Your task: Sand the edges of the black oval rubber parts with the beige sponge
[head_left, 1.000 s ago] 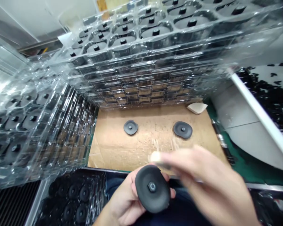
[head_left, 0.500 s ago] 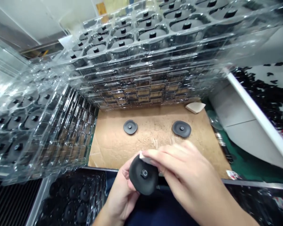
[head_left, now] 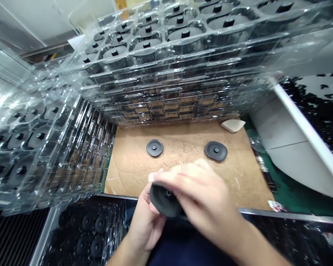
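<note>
A black rubber disc (head_left: 162, 201) with central hub (head_left: 168, 193) tilts between left hand (head_left: 145, 229) and right hand (head_left: 202, 203).

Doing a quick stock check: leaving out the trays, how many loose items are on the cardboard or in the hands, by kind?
Black discs: 3 (two on the cardboard, one between the left hand and right hand)
Pale folded scrap: 1
Total: 4

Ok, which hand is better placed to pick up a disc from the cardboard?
Probably your right hand: it lies over the held black disc, closer to the loose disc on the cardboard, while your left hand is underneath, supporting the held one.
</note>
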The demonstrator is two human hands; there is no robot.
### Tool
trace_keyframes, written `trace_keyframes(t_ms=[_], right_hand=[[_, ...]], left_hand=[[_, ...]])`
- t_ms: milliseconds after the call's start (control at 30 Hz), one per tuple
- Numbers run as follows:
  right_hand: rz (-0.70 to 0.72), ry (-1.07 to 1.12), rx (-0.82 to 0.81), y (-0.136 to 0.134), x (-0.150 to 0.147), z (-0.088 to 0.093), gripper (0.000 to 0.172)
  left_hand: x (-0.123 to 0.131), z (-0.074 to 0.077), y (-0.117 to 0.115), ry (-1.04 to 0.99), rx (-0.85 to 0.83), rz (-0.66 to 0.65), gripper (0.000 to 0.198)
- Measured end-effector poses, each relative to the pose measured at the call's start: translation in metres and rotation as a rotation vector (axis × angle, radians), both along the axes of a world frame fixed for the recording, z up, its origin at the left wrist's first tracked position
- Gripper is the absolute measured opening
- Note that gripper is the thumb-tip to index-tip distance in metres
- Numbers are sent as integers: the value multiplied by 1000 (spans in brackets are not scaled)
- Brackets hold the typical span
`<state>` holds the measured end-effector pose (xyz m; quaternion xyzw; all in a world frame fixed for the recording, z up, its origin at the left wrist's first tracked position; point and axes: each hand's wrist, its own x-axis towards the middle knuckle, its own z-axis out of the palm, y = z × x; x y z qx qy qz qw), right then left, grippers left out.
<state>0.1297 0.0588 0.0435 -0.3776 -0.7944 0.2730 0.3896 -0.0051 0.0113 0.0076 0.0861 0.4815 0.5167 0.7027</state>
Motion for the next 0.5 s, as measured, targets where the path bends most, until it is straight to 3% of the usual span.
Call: trace_keyframes(t_ms=[67,167,300,400,500], right_hand=[[-73,-66,-154,0,12,-14,21],[-145,-102,-387,-12,26,-49,18],[-102,-150,-491,-32,28,-92,19],[-122,-161,-482,-29,26,-84,18],[-258,-43,-358,-19,22,-42,17]], left_hand=[[-4,1,1,-33,23,58,57],[-10,5,1,-93,47,114,54],[-15,5,-1,-179,108,68,51],[-15,4,-2,-185,113,47,55],[-13,4,-2,-197,138,36,56]])
